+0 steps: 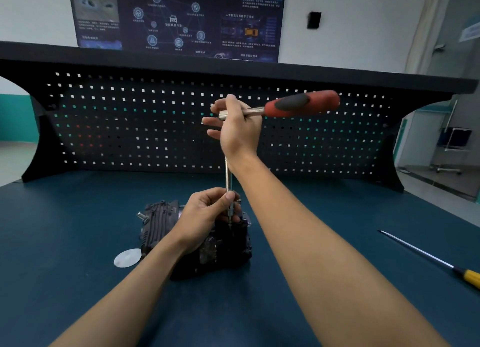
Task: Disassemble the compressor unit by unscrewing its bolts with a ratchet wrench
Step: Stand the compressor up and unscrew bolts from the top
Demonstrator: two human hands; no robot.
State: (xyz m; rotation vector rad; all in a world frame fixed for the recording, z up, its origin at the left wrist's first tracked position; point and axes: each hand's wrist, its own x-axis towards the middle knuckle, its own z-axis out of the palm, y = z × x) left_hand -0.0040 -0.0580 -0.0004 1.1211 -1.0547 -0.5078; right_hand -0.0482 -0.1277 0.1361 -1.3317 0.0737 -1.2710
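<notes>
Head view: left hand (pixel 207 214) masks compressor (pixel 161 222) top; screwdriver (pixel 426 258) lies apart.

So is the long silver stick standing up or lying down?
Standing up. The extension bar runs almost straight down from the ratchet wrench in the right hand to the compressor, where the left hand pinches it.

A yellow-handled screwdriver (pixel 428 255) lies at the right of the dark teal table (pixel 65 229), a pale round disc (pixel 127 258) lies towards the left, and behind stands a black pegboard (pixel 130 128) under a dark wall poster (pixel 176 19).
</notes>
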